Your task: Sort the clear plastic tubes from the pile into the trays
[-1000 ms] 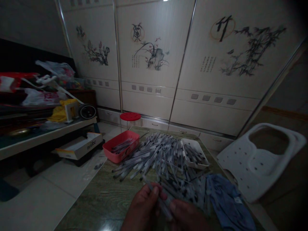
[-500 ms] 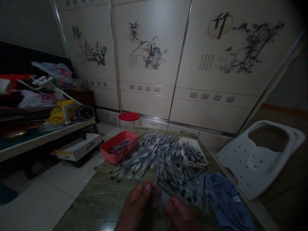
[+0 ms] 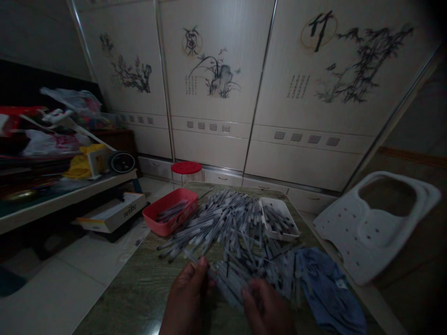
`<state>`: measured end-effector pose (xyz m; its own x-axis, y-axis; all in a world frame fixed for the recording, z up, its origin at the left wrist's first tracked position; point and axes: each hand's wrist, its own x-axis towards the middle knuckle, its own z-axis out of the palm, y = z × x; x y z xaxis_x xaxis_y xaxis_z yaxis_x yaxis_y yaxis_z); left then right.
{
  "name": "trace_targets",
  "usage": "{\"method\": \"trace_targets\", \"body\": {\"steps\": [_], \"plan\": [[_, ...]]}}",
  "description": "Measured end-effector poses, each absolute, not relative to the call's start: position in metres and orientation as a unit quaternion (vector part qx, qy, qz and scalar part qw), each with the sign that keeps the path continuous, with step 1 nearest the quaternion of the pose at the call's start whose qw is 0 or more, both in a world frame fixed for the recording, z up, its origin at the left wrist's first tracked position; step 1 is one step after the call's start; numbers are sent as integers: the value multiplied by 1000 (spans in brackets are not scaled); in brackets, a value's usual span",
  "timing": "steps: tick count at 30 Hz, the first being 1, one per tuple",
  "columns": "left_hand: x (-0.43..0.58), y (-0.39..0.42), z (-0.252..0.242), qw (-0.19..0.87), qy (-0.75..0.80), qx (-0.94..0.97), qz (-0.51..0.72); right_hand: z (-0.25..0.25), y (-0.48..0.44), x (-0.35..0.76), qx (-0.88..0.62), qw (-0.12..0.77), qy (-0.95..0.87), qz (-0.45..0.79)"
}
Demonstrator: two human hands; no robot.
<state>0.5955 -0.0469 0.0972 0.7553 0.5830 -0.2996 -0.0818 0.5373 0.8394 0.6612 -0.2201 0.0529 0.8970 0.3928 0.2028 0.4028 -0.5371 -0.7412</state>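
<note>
My left hand [image 3: 186,293] is closed, thumb over fingers, on a thin translucent pen [image 3: 190,255] that points up and left. To its right, my right hand [image 3: 265,304] has its fingers curled together at the lower end of several clear pens [image 3: 228,286]; blur hides exactly how many it grips. Beyond both hands spreads a large heap of grey, see-through pens [image 3: 223,218] with dark tips. A red plastic basket [image 3: 164,228] with some pens in it stands left of the heap. On the right, a white tray [image 3: 296,232] also holds pens.
A blue cloth [image 3: 330,293] lies on the table [image 3: 118,298] at the right. Beyond the edge, a white folding chair [image 3: 375,232] leans on the right and a red stool [image 3: 186,168] stands behind. A cluttered bench [image 3: 70,193] is on the left.
My hands have moved apart: the left a little leftward, the right slightly rightward. More of the clear pens now show between them. The view has shifted slightly.
</note>
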Motion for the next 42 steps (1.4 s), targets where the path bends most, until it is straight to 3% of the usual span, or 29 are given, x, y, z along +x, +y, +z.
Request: {"method": "trace_targets", "body": {"steps": [7,13,17,21,26,31,42], "plan": [[597,-51,102,785,292,501,217,72,-234,685,-859,495,-133,-7],[591,-49,97,481,127,825,266,85,-226,673,-773,601,-129,155],[593,-58,88,367,113,895,228,87,-214,658,-710,658,-82,238],[596,-64,87,261,146,938,175,85,-211,652,-722,649,-49,235],[597,-65,86,231,167,948,144,86,-219,660,-758,600,-124,223],[598,-66,89,222,166,953,123,92,-227,668,-818,525,-199,125],[598,-65,97,223,161,955,107,75,-233,678,-807,529,-203,164]]}}
